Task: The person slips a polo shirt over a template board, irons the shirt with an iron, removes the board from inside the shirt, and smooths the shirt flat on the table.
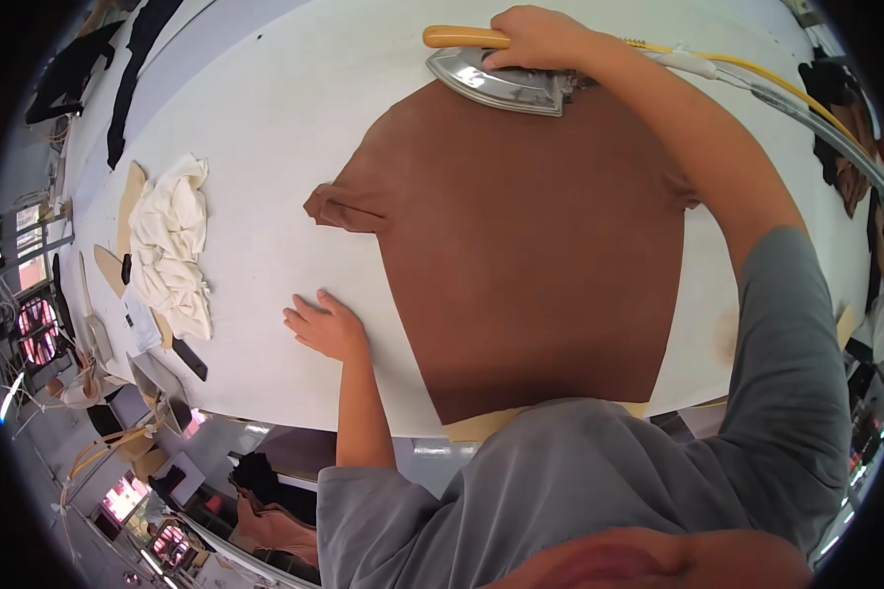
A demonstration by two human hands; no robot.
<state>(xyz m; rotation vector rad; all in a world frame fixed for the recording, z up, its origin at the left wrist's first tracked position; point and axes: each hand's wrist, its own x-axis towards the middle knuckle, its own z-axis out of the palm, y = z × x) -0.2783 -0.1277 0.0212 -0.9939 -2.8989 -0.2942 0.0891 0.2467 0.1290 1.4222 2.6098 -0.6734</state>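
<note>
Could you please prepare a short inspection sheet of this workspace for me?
Surface: white table, brownish mark at right.
Job's things: brown garment laid flat; iron on its far edge.
Clutter: crumpled white cloth and dark phone-like object at left.
Grips: right grip closed on the iron; left grip open beside the garment, holding nothing.
Cables: yellow cable and grey hose run rightward from the iron.
Surroundings: black cloth at far left; pinkish cloth below.

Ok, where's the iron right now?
In the head view, the iron is at the top, just right of centre, in the right grip, overlapping the far edge of the brown garment.
</note>
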